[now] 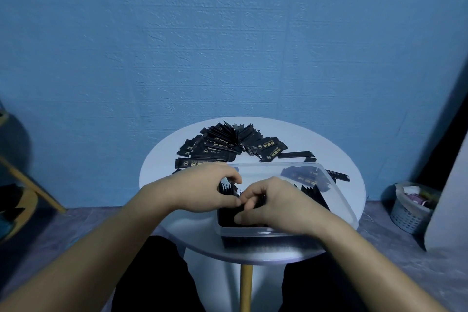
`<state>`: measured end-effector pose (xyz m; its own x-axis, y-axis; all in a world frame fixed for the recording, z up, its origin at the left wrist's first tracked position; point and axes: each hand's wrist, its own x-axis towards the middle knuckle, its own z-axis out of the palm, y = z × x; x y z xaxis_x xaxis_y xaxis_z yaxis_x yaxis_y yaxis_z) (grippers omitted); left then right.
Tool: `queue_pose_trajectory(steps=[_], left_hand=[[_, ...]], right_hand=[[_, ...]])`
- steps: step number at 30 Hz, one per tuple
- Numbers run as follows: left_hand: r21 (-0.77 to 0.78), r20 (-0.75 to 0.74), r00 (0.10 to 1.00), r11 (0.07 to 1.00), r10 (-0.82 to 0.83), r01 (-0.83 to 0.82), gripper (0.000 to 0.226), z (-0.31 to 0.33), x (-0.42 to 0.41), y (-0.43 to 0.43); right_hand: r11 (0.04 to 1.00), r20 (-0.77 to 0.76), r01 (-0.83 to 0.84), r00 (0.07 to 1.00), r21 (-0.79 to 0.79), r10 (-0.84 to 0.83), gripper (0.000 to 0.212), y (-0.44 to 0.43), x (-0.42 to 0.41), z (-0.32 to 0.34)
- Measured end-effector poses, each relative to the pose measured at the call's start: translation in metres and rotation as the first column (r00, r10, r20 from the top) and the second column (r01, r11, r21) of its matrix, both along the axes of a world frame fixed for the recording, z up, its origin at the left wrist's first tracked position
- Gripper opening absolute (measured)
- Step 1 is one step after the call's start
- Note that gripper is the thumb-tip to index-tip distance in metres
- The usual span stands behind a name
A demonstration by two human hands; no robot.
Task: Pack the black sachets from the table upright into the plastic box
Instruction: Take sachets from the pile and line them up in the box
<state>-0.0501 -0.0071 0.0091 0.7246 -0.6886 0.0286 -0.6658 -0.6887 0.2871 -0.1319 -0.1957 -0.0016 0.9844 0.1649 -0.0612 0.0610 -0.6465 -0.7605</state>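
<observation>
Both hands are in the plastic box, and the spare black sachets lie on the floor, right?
Not the floor: the head view shows the spare sachets on the round table behind the plastic box; left hand and right hand are in it.

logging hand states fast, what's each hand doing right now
Left hand: closed, fingers curled on black sachets standing in the plastic box.
Right hand: closed, pinching black sachets in the same box.
</observation>
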Motion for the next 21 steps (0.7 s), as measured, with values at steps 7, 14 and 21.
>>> queue_pose_trajectory(steps=[7, 14, 21], left_hand=[[-0.048, 0.024, 1.0, 0.999, 0.002, 0.0, 0.037, 0.009, 0.0, 0.007], [-0.242, 0.009, 0.999, 0.969, 0.052, -0.048, 0.015, 0.019, 0.008, 0.021], [-0.235, 0.103, 0.985, 0.965, 0.141, -0.113, 0.022, 0.007, 0.047, 0.039]], right_hand=[[1.0, -0.041, -0.002, 0.999, 0.015, 0.002, 0.03, -0.002, 0.005, 0.002], [0.991, 0.055, -0.017, 0.998, -0.131, 0.024, 0.023, -0.001, 0.011, 0.006], [0.96, 0.212, -0.003, 0.975, -0.279, 0.065, 0.021, -0.012, 0.021, 0.011]])
